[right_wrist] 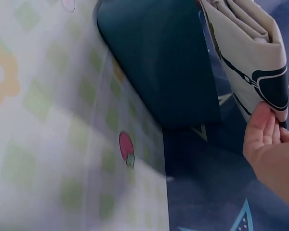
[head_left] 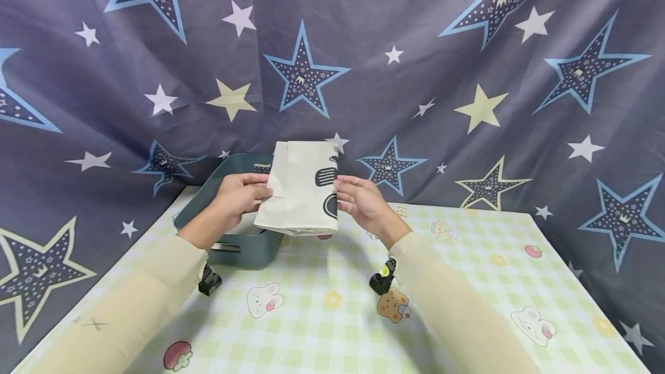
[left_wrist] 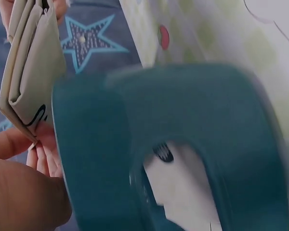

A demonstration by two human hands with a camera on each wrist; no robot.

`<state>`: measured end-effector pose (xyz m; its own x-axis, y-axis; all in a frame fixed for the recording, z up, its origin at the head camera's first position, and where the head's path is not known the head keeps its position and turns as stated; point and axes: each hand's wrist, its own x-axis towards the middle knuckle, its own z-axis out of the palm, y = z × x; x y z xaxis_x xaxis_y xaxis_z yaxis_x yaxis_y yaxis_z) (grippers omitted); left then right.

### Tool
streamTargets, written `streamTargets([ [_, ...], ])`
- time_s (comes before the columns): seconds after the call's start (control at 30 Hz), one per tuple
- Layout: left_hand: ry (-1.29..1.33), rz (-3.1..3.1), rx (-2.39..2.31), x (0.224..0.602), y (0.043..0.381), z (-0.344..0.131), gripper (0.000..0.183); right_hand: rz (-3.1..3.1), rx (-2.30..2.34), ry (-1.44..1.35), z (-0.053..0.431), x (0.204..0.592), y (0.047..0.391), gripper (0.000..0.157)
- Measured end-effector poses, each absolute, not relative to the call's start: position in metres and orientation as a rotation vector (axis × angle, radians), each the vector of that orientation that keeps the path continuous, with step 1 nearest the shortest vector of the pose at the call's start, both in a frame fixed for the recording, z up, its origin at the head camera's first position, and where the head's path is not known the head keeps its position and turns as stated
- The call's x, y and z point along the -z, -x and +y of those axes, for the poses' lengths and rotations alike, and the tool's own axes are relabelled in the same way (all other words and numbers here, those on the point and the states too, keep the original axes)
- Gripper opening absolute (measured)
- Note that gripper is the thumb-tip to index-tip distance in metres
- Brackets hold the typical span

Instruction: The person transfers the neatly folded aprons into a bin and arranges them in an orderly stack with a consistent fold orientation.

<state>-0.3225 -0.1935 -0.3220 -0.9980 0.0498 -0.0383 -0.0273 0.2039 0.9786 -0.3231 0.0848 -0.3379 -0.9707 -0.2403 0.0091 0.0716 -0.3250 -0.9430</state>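
Observation:
A folded off-white cloth (head_left: pixel 298 189) printed with dark utensil shapes is held up between both hands, over the right part of a teal plastic bin (head_left: pixel 260 253). My left hand (head_left: pixel 234 198) pinches its left edge, thumb on the near face. At the opposite edge, my right hand (head_left: pixel 366 204) grips the cloth by the dark print. Thick stacked layers of the folded cloth (left_wrist: pixel 38 72) show in the left wrist view. Through the bin's handle hole there, white fabric (left_wrist: pixel 183 185) with a dark print is visible inside. The cloth hides part of the bin in the head view.
The table has a green-and-white checked cover (head_left: pixel 312 333) with cartoon prints. Behind it hangs a grey-blue curtain (head_left: pixel 363 103) with stars. The bin stands at the table's back left, near the curtain.

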Motion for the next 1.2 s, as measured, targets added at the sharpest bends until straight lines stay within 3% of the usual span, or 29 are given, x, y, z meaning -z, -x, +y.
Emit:
streamTargets([
  [0.8,0.042,2.593,-1.819,0.316,0.340,-0.275,0.049,1.271,2.424,0.498,0.012,0.348,0.316,0.070],
  [1.2,0.121,2.697,-1.804,0.321,0.345,-0.289,0.046,1.388,2.369,0.485,-0.010,0.356,0.322,0.067],
])
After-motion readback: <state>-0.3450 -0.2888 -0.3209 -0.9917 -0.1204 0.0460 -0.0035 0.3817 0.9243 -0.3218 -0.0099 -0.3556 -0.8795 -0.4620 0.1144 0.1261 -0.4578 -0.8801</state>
